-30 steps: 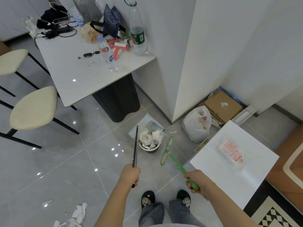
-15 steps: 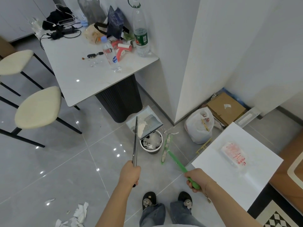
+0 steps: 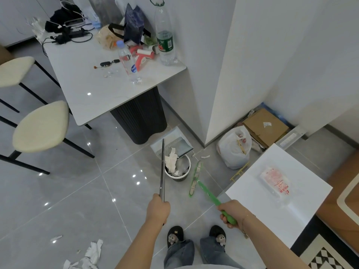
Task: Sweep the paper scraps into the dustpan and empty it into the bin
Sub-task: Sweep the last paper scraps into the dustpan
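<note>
Our left hand [image 3: 157,208] grips the dustpan [image 3: 172,141] handle, tipping the pan over the bin [image 3: 177,171] so scraps [image 3: 171,159] slide in. Our right hand [image 3: 230,211] clasps the green broom [image 3: 196,178], parked aside (more scraps [image 3: 87,256] remain near our feet).

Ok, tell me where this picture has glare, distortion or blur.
Head view: small bright ceiling-light reflections dot the glossy floor tiles and the white tabletop; wide-angle distortion makes the wall corner lean and curves the edges; the green broom head looks slightly soft; the dustpan, the bin and both hands are reasonably sharp; shadows are faint, lighting even.
</note>
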`<state>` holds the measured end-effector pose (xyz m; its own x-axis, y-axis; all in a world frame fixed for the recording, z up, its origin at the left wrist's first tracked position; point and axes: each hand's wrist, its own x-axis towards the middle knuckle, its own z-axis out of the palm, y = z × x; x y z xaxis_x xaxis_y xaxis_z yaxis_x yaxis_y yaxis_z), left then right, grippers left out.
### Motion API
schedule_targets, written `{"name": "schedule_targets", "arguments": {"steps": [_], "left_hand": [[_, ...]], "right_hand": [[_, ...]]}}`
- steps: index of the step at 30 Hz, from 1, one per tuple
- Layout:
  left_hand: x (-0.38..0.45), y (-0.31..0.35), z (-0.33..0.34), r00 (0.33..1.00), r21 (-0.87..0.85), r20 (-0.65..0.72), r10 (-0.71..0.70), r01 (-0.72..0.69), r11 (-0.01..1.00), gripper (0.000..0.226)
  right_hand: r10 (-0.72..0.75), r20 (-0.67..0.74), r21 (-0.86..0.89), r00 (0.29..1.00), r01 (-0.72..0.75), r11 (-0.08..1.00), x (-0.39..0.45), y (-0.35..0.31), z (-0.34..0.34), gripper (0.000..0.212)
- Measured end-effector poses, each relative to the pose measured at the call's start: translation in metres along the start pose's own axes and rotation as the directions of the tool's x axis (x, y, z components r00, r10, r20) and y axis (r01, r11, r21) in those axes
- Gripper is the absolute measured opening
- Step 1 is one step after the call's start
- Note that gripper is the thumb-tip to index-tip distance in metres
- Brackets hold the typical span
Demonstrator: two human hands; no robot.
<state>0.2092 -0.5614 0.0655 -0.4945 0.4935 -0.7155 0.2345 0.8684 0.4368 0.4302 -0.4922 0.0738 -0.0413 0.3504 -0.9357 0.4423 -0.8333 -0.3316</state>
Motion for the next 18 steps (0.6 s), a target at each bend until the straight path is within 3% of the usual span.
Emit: {"name": "schedule_targets", "arguments": {"steps": [12,18], "left_hand": [[-0.015,0.018,-0.022,1.0,-0.269,-0.011,0.021,-0.024,0.963,0.009],[-0.015,0.026,-0.032,0.997,-0.572,0.066,-0.036,0.068,0.817,0.014]], "right_hand": [[0.022,-0.021,0.026,1.0,-0.021,0.999,0.005,-0.005,-0.001,0.017],[-0.045,-0.058,-0.131,0.997,0.037,0.991,0.014,-0.018,-0.005,0.025]]}}
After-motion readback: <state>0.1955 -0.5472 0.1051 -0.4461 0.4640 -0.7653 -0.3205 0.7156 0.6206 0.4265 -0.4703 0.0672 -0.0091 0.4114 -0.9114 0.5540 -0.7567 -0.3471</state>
